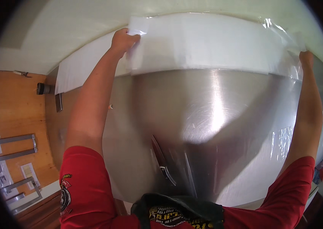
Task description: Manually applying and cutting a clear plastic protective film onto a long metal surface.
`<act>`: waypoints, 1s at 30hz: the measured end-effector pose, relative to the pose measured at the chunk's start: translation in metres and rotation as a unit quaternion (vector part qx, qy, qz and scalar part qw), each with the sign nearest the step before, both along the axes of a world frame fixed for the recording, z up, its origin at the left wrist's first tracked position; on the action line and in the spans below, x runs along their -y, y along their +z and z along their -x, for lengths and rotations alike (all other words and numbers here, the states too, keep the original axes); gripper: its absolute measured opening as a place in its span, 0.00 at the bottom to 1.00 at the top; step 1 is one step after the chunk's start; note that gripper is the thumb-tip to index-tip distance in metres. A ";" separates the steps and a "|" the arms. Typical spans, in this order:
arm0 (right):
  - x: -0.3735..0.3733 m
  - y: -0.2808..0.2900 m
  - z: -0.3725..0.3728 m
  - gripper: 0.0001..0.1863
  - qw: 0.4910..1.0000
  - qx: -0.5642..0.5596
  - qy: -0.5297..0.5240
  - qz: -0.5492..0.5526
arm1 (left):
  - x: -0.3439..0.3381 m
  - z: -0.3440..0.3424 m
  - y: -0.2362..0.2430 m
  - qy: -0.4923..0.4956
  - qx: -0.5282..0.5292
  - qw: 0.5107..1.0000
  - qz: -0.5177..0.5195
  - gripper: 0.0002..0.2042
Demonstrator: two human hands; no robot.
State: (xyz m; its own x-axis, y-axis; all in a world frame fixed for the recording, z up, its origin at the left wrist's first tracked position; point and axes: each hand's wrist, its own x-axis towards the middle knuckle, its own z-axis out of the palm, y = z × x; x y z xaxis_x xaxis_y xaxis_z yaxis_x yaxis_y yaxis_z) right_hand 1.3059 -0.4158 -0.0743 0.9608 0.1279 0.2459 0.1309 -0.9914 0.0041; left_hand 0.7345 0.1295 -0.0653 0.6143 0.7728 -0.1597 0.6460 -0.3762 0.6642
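Note:
Both my arms reach to the far side of a metal table (pixel 150 99). My left hand (pixel 124 42) pinches the left edge of a clear plastic sheet (pixel 207 45); whether it is a bag cannot be made out. My right hand (pixel 306 59) is closed on the sheet's bunched right end, its fingertips mostly hidden. The plastic stretches between my hands over white, flat sheet material (pixel 89 65), which sticks out to the left along the wall. Creases and shine show at the plastic's right end.
A knife (pixel 164 170) with a dark handle lies near the table's front edge, close to my body. Beside it lies clear plastic film (pixel 190 173). A dark cylindrical object (pixel 43 88) and a dark flat strip (pixel 58 102) are at the far left. A wall (pixel 92 26) borders the back.

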 end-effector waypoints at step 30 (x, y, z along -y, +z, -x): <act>-0.053 0.030 0.420 0.33 0.884 -0.035 0.377 -0.273 | 0.026 0.099 0.037 -0.390 -0.093 0.877 -0.265 0.33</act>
